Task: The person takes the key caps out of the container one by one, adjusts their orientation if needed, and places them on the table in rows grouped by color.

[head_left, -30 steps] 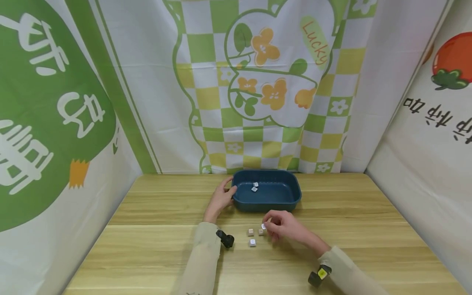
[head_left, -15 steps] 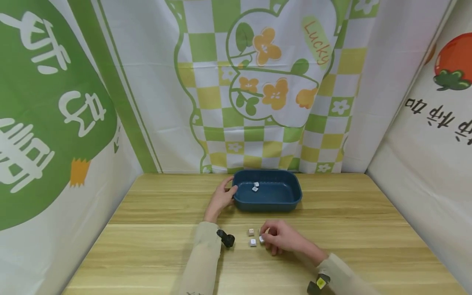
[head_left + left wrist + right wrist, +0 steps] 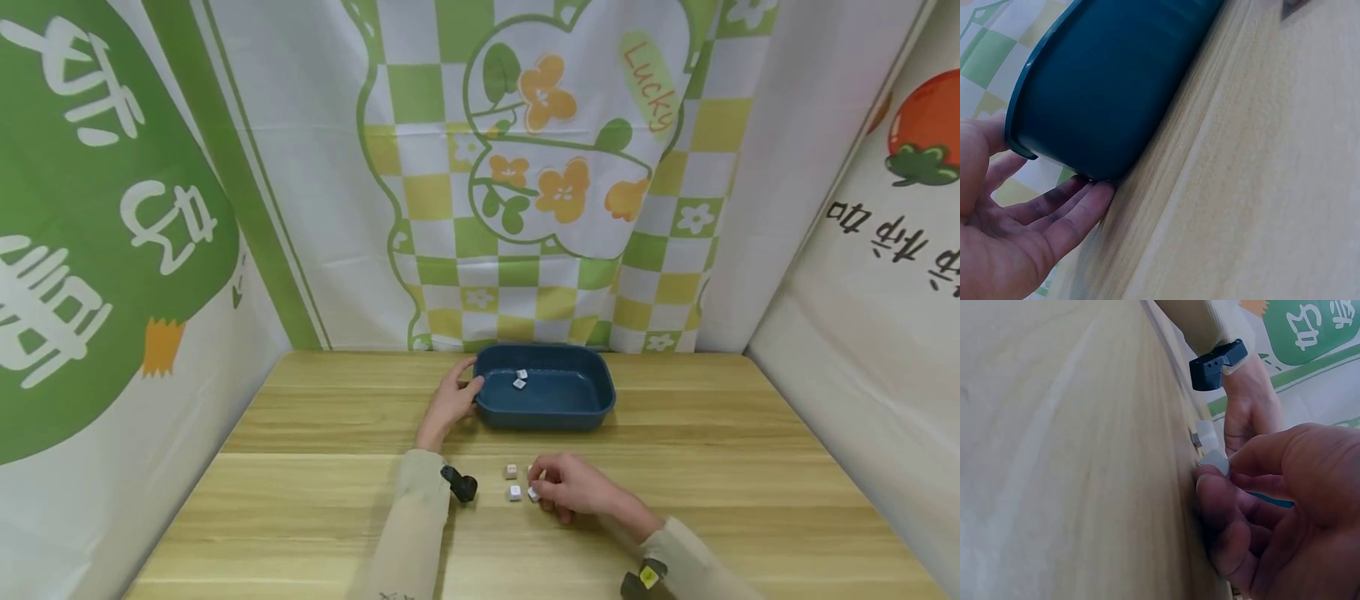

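In the head view my right hand (image 3: 573, 487) is low over the table, pinching a small white keycap (image 3: 533, 494) between thumb and fingers. The right wrist view shows that keycap (image 3: 1215, 461) at my fingertips, close to another white keycap (image 3: 1206, 434). To its left lie a white keycap (image 3: 514, 493) and, farther back, a beige-looking one (image 3: 511, 472). A further keycap behind my fingers is mostly hidden. My left hand (image 3: 450, 404) grips the left end of a dark blue rectangular basin (image 3: 543, 421); the left wrist view has its fingers (image 3: 1088, 215) against the end wall's bottom.
Two white keycaps (image 3: 521, 379) lie inside the basin, towards its left. The wooden table (image 3: 315, 500) ends at patterned cloth (image 3: 540, 283) at the back and on both sides. Black wrist cameras (image 3: 459, 485) stick out from both sleeves.
My right hand has moved nearer to me with the keycap, from behind the group to beside the front white one. My left hand stays at the basin.
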